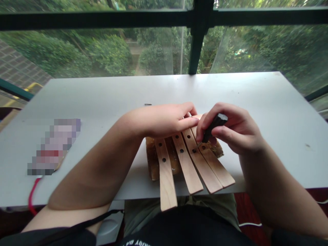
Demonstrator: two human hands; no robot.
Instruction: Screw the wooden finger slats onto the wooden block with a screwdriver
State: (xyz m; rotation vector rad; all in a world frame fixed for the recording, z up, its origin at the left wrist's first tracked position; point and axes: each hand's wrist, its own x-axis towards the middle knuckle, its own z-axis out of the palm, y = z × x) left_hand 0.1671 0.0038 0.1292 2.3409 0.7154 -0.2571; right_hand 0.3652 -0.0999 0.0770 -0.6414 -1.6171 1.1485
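My right hand (230,128) is closed around a screwdriver (214,128) with a dark handle. Its thin shaft slants down to the left, and the tip meets a dark round fitting (194,150) in one of several pale wooden slats (207,171). Across the far part of the slats lies my left hand (176,118), its fingers stretched toward my right hand and partly hidden. Beneath the slats is a rough brown wooden block (153,164). The leftmost slat (167,188) reaches past the table's near edge, and each slat shows dark round fittings.
The white table (89,95) stands against a window with a dark green frame (197,44). At the left lies a blurred-out device (56,147) with a red cable (32,194). A small dark metal piece (148,104) rests beyond my left wrist.
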